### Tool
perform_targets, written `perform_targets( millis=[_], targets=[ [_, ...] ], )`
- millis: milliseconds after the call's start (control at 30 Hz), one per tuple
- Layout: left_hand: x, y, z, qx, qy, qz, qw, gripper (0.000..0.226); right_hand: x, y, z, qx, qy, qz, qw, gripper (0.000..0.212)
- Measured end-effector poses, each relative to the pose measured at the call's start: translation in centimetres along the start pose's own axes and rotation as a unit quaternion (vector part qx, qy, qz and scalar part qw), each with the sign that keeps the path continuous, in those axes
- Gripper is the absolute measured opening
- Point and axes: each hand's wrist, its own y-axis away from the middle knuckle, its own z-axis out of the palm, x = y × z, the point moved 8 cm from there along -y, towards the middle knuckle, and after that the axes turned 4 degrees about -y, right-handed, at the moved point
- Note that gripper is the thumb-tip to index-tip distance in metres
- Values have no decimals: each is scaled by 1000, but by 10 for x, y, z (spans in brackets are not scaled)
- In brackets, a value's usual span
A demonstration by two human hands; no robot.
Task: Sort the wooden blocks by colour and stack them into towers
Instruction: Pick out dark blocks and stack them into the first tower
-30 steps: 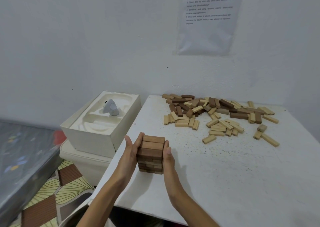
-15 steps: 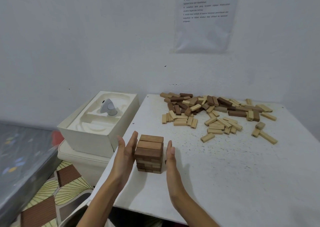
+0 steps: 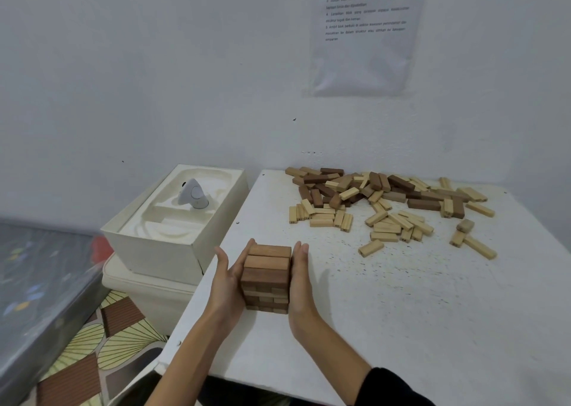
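Two bare hands, left hand [image 3: 228, 279] and right hand [image 3: 299, 282], both with slim, long fingers [image 3: 302, 255]. Bare right forearm [image 3: 330, 347] as far as a black sleeve [image 3: 394, 387]: plain dark cloth with a soft, rounded hem, cut off by the bottom of the view. Bare left forearm [image 3: 188, 359] right down to the bottom edge, slender like the other.

Wall sheet [image 3: 367, 34], far beyond the grip, up-right: list numbers 2–5 legible, wording blurred. Pale blocks [image 3: 321, 217] beyond grip: end-face digits, too small to read.
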Motion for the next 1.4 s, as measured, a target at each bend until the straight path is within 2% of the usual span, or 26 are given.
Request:
perform_targets(
  millis=[133,367,500,567,733,833,900,1033,1100,1133,1200,1267,1300,1400],
  targets=[
    [-2,-3,-2,-4,-5,1,1000,72,10,-8,2,2,12,20,1000,73],
    [-2,-4,-1,9,-23,10,1000,56,12,-9,1,34,13,-5,999,72],
    [-2,-6,-2,14,-25,7,1000,59,13,-8,5,58,8,-27,998,108],
    [-2,-6,-2,17,-27,10,999,60,16,-12,5,58,3,-33,998,115],
    [-2,-2,1,26,-20,19,999,60,16,-12,4,42,-15,-14,999,89],
    [-2,-1,2,27,-25,22,999,59,17,-12,5,46,-13,-13,999,86],
    [-1,-2,2,29,-27,25,999,58,18,-12,5,42,-10,-11,999,92],
    [-2,-3,0,27,-45,29,998,58,15,-12,3,29,-3,-6,1000,69],
    [1,-3,-2,26,-76,37,996,58,13,-11,2,19,8,-8,1000,70],
    [4,-3,-2,23,-93,46,994,59,10,-9,0,16,15,-14,1000,70],
    [14,-2,-8,9,-117,76,990,62,-4,-4,-11,20,40,-58,997,58],
    [28,1,-14,-26,-149,125,980,73,-25,2,-23,2,104,-114,988,49],
    [33,3,-16,-56,-182,150,970,81,-33,5,-27,-24,145,-134,980,54],
    [41,11,-16,-121,-281,186,933,95,-49,12,-34,-89,278,-159,943,89]
  ],
)
